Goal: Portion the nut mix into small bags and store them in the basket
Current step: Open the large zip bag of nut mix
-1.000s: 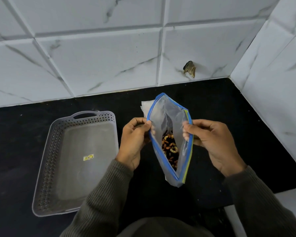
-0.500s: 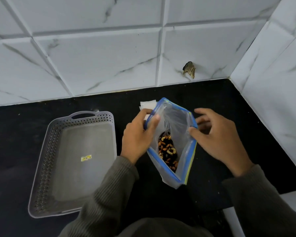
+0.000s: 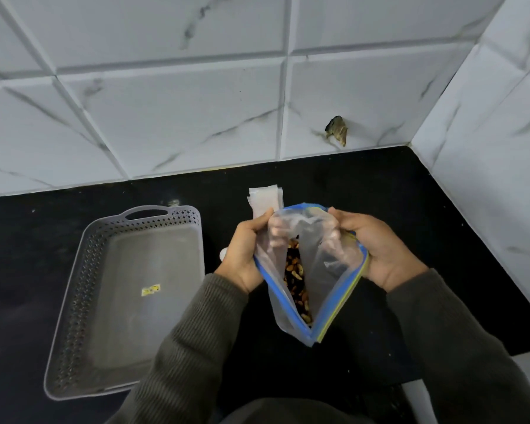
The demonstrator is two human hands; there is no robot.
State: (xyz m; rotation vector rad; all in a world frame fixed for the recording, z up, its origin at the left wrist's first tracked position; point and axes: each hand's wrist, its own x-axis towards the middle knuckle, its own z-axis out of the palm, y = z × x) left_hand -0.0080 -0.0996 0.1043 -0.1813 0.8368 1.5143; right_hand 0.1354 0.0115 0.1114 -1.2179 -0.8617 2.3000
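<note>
Head camera view, looking down at a black table [image 3: 410,209] set into a corner of white marble-look wall tiles [image 3: 166,117]. At centre, a person in dark olive ribbed sleeves holds a large clear zip bag [image 3: 331,289] with a blue and yellow-green closure strip, its mouth spread wide towards the camera. The left grip [image 3: 245,255], a bare hand, is curled over the left side of the mouth, thumb outside and fingers tucked inside, where they show faintly through the plastic. The right grip [image 3: 383,255] is curled over the right side in the same way. Down inside lies the nut mix [image 3: 294,276], a narrow heap of brown and pale pieces; whether the bag's bottom touches the table cannot be told. Just behind the left grip, a small stack of flat, translucent small bags [image 3: 265,200] lies on the table. To the left, well apart from the zip bag, a grey plastic basket [image 3: 77,301] with perforated walls and a handle cut-out at its far end sits on the table, a small yellow sticker [image 3: 150,290] on its floor. One wall tile has a dark chipped spot [image 3: 337,130] just above the table edge.
</note>
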